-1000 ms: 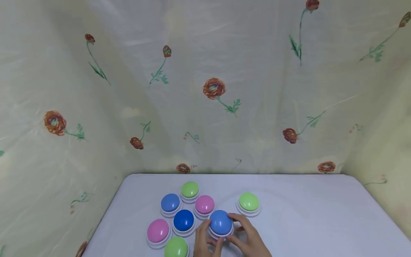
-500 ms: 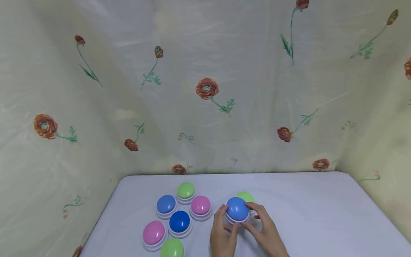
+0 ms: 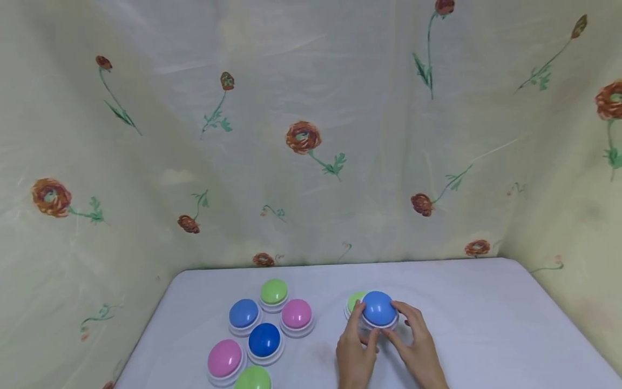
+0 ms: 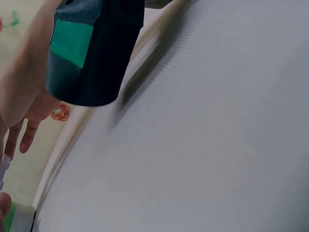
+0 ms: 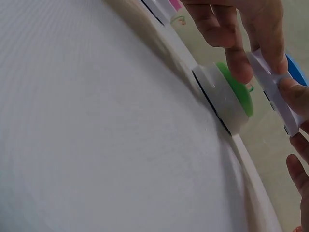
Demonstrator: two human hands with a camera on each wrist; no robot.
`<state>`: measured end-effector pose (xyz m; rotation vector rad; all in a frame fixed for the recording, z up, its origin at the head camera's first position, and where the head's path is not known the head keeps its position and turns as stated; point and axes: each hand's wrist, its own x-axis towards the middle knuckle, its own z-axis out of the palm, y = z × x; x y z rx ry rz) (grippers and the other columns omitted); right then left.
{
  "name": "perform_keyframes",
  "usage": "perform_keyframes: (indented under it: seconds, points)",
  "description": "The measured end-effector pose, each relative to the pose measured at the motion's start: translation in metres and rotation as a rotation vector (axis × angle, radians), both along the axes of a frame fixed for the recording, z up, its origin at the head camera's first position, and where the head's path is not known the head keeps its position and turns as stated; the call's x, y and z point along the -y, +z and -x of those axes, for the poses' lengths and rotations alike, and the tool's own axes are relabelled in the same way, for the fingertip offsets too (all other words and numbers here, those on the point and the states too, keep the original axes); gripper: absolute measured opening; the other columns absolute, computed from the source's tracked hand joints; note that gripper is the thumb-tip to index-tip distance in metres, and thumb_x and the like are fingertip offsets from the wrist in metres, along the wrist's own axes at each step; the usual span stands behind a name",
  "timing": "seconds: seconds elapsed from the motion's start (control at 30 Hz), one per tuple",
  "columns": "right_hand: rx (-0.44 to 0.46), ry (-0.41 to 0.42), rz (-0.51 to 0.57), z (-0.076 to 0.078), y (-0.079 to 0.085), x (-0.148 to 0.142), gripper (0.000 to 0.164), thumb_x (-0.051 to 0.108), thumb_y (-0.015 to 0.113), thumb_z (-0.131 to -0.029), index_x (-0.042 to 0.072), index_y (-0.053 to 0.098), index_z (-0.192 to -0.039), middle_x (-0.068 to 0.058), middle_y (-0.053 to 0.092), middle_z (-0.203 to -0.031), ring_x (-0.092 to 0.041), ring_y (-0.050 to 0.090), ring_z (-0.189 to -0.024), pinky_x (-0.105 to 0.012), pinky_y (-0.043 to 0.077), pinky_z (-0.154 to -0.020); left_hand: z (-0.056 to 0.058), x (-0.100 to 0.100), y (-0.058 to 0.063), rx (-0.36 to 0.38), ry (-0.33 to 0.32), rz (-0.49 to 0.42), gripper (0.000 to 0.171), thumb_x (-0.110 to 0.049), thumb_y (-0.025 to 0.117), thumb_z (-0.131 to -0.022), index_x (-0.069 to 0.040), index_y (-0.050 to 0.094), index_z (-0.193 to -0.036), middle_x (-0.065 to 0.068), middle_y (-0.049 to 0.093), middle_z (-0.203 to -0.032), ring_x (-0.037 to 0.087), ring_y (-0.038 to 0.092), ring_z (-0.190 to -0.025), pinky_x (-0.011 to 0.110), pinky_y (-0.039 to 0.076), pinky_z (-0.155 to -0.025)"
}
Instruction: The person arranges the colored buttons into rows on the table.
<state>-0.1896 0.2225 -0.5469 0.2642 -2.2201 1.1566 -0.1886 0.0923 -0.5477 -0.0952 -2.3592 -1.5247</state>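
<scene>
In the head view, a light blue dome button [image 3: 379, 309] on a white round base is held between both hands. My left hand [image 3: 357, 354] grips its left and near side, and my right hand [image 3: 417, 348] grips its right and near side. The right wrist view shows the button's white base [image 5: 276, 94] off the table and tilted, pinched by fingers and thumb. Just behind and left of it, a green dome button [image 3: 356, 302] sits on the table, partly covered. In the left wrist view, only part of the left hand [image 4: 41, 104] shows.
On the left of the white table [image 3: 486, 324] stand several more dome buttons: blue [image 3: 244, 313], dark blue [image 3: 264, 340], pink [image 3: 296, 314], another pink [image 3: 225, 358], green [image 3: 274, 292] and another green [image 3: 253, 378]. A flowered curtain [image 3: 369, 210] hangs behind.
Both hands have carried the light blue button rightward and away from the group, across the front of the lone green button to its right side. The head view has turned slightly right.
</scene>
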Motion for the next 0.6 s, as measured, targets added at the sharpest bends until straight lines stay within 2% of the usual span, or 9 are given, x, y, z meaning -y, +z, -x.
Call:
perform_keyframes:
  seconds: [0.1,0.23,0.4,0.6]
  points:
    - [0.026,-0.035,0.012,0.001,-0.003,-0.006,0.067,0.0,0.08,-0.07,0.011,0.054,-0.13,-0.007,0.055,-0.126,0.013,0.039,-0.117,-0.012,0.038,-0.087,0.003,-0.009,0.001,0.051,-0.022,0.004,0.06,-0.017,0.071,-0.083,-0.031,0.047,-0.137,-0.005,0.05,-0.142,-0.01,0.048,-0.048,0.013,0.042,-0.045]
    - [0.064,-0.09,0.027,0.001,-0.008,-0.012,0.066,0.0,0.078,-0.071,0.01,0.053,-0.131,-0.008,0.054,-0.128,0.017,0.035,-0.118,-0.011,0.037,-0.088,0.006,-0.019,0.0,0.044,-0.061,0.009,0.059,-0.016,0.069,-0.085,-0.03,0.047,-0.137,-0.004,0.048,-0.143,-0.012,0.047,-0.046,0.012,0.042,-0.044]
    - [0.075,-0.114,0.067,0.003,-0.012,-0.018,0.065,-0.004,0.077,-0.071,0.009,0.054,-0.131,-0.01,0.054,-0.131,0.018,0.035,-0.12,-0.007,0.036,-0.088,0.01,-0.029,-0.004,0.047,-0.088,0.001,0.057,-0.016,0.065,-0.088,-0.03,0.044,-0.139,-0.003,0.046,-0.145,-0.013,0.045,-0.043,0.011,0.041,-0.042]
    - [0.098,-0.142,0.067,0.005,-0.014,-0.026,0.063,-0.004,0.075,-0.073,0.008,0.053,-0.132,-0.011,0.054,-0.134,0.021,0.032,-0.121,-0.002,0.034,-0.089,0.015,-0.04,-0.011,-0.035,-0.09,0.021,0.055,-0.012,0.064,-0.087,-0.024,0.047,-0.138,0.003,0.048,-0.143,-0.015,0.041,-0.042,0.006,0.038,-0.042]
